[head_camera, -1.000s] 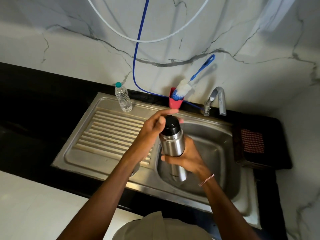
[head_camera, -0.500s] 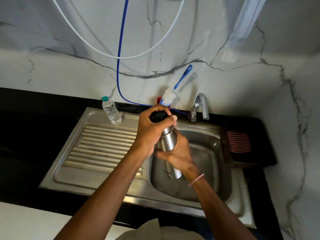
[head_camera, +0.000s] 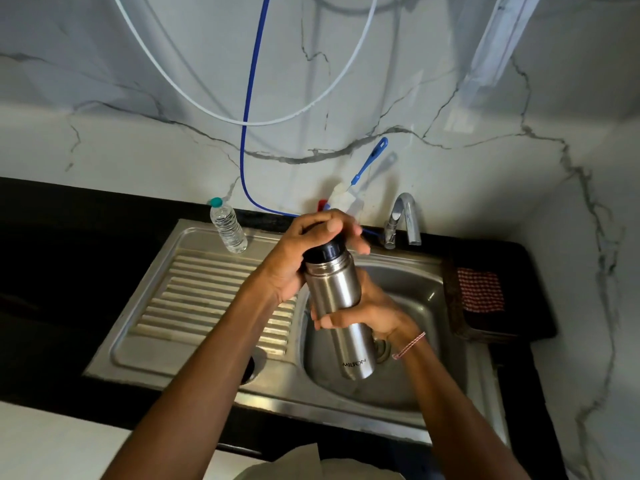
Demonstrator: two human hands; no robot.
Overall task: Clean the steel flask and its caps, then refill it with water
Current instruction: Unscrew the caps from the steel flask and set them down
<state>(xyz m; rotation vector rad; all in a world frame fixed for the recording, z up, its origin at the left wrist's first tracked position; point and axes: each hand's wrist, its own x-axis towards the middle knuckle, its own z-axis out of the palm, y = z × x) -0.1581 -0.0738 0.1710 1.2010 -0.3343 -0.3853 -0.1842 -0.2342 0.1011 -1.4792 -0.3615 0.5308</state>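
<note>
Holding: I see the steel flask [head_camera: 334, 292] carried nearly upright in the air over the sink basin [head_camera: 426, 292], with its black cap [head_camera: 325, 251] on top.
Left hand [head_camera: 304, 251]: curled over the cap, fingers and thumb wrapped round it.
Right hand [head_camera: 374, 313]: closed round the middle of the flask body, fingertips showing at the front.
Step, as I judge it: twisting the cap loose, so the cleaning has barely begun.
Beneath: the basin sits under the flask, and a ribbed drainboard [head_camera: 207, 289] lies to its left.
Further out: a tap [head_camera: 403, 216] stands behind the basin, and I see no water running. A blue-handled bottle brush [head_camera: 369, 161] leans on the wall. A small plastic bottle [head_camera: 227, 225] stands on the drainboard's far corner. A checked cloth [head_camera: 479, 294] lies on the dark surface [head_camera: 69, 237] to the right.
Risks: the smooth steel could turn in both hands if the cap is tight. A sudden release could drop the cap or flask into the basin, and any leftover liquid could spill.
</note>
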